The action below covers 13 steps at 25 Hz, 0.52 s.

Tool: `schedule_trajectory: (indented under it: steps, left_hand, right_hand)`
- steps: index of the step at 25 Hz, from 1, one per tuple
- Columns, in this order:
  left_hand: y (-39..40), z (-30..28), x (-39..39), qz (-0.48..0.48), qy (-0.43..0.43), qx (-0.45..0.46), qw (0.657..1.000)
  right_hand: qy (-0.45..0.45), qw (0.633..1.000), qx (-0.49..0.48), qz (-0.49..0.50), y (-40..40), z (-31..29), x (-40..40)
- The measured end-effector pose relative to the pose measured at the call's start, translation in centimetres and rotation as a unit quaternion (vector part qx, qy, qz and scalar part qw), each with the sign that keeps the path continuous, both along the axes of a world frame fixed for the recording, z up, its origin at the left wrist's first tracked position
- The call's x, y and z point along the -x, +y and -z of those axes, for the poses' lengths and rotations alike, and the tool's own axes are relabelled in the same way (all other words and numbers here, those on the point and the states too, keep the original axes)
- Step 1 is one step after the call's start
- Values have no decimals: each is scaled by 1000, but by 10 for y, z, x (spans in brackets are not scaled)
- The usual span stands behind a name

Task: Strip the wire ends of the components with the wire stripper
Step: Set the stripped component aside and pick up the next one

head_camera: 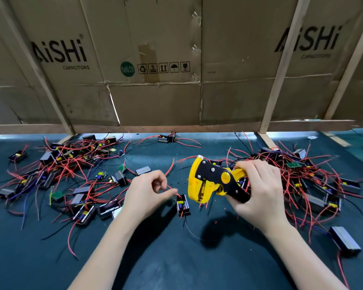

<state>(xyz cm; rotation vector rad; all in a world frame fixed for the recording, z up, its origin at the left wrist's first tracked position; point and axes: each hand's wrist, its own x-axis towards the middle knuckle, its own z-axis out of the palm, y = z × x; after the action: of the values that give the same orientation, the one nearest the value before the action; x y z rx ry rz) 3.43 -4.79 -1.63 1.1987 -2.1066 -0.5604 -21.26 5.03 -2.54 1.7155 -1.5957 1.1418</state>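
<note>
Wire stripper [210, 183], yellow and black, is in the right hand [258, 189], whose fingers are curled around the two handles. Its long axis runs roughly from left to right across the view, a little tilted: the yellow head points to the left and downward, and the handles go to the right into the palm. The tool is held above the desk [176, 258], which has a dark green cover, and its shadow falls on the cover below. The left hand [149, 193] is just to the left of the tool head; its thumb and forefinger pinch a thin red wire [170, 187] that leads down to a small black component [182, 205] with a yellow part inside. This component hangs or rests just under the stripper head; I cannot tell if it touches the desk. One heap of similar components with red and blue wires [57, 168] lies on the left of the desk, and another heap [314, 176] lies on the right, behind the right hand. At the back stands a wall of cardboard boxes [155, 59] with wooden slats. On them I can read "AiSHi" and "CAPACITORS" two times, also a green round mark "RoHS 2.0" [127, 69] beside a row of packing symbols.
</note>
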Motion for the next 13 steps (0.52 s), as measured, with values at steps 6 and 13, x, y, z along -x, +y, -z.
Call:
schedule_trajectory:
  steps: [6,13]
  left_hand:
    - [5,-4,-10,273,-103,-1,956]
    - [7,0,5,195,-75,38,977]
  right_hand:
    - [-35,999,-12,38,2,1,6]
    - [-43,995,-17,87,5,-1,12]
